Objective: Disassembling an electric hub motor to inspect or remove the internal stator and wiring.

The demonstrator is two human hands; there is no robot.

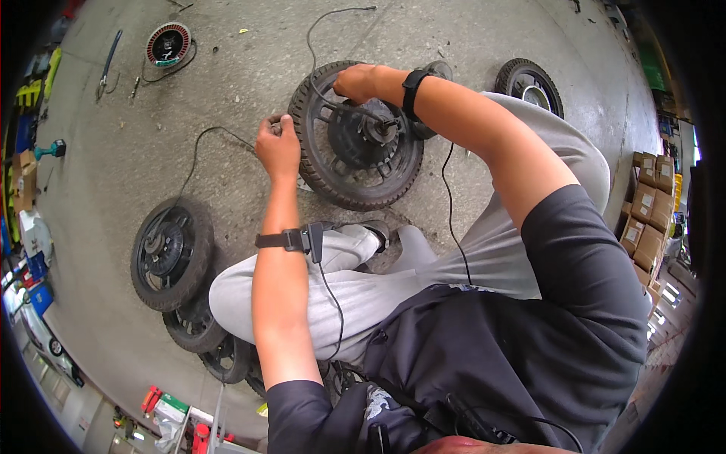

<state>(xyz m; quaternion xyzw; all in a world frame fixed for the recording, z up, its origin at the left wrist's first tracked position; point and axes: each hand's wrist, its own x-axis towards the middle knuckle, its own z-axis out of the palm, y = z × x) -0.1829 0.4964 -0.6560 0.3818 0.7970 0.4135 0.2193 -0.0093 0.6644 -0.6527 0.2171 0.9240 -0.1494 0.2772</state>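
A black spoked wheel with a treaded tyre (pixel 361 198) and a dark motor hub (pixel 355 140) stands tilted on the floor in front of me. At its upper edge my right hand (pixel 357 82) is closed over the rim, its fingertips partly hidden. My left hand (pixel 278 147) is beside the tyre's left side, fingers curled in and thumb up; whatever it pinches is too small to make out. A thin black cable (pixel 311 41) passes from the hub over the rim to the far floor. Another cable (pixel 198 144) runs from a left-hand wheel to near my left hand.
Several similar wheels (pixel 172 253) lie at my left, and another wheel (pixel 529 87) is at the far right. A round red-and-black motor part (pixel 169 45) rests on the concrete floor (pixel 249 68). Cardboard boxes (pixel 646 204) are stacked at right; a teal power tool (pixel 51 149) is far left.
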